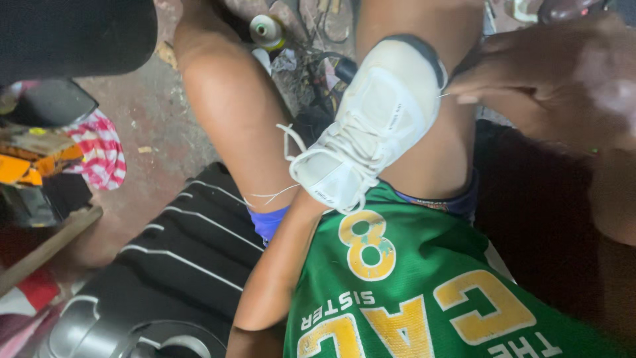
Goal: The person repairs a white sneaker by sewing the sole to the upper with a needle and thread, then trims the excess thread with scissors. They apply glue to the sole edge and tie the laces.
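Note:
A white lace-up sneaker [371, 126] lies slanted between my bare knees, toe toward my green jersey [424, 285], dark collar pointing away. My left forearm [285, 258] runs up to the toe, and the hand itself is hidden under the shoe. My right hand [543, 73] is at the upper right beside the shoe's collar, thumb and fingers pinched on a thin white thread [442, 95] that meets the shoe's edge. Loose white thread [271, 195] also hangs by the toe.
On the reddish floor beyond my knees stand a white spool-like bottle [267, 30] and tangled cables [324, 63]. At the left are a red-and-white checked cloth [99, 149], an orange object [16, 169] and a wooden bar [46, 248]. A black striped cloth [185, 245] lies by my left leg.

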